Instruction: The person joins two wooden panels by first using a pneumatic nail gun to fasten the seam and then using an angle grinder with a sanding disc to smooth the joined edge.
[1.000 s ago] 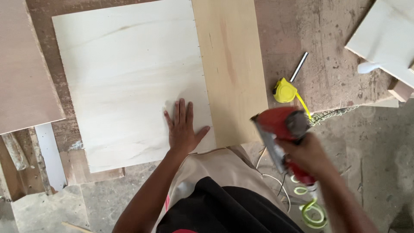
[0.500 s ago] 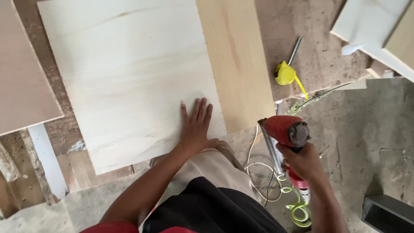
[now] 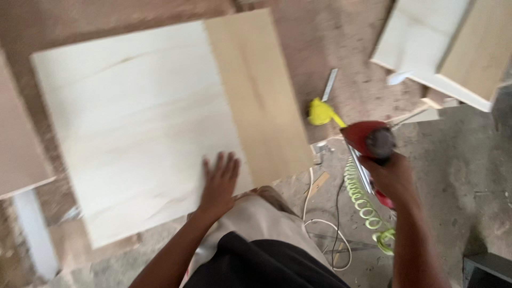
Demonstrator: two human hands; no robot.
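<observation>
On pale board [image 3: 133, 122], left hand [image 3: 218, 181] flat; right hand [image 3: 392, 176] clutching red tool [image 3: 368, 140]

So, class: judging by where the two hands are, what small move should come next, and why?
Probably bring the red tool in the right hand over to the pale board: the left hand lies flat on it near its edge, while the tool is off to the side.
</observation>
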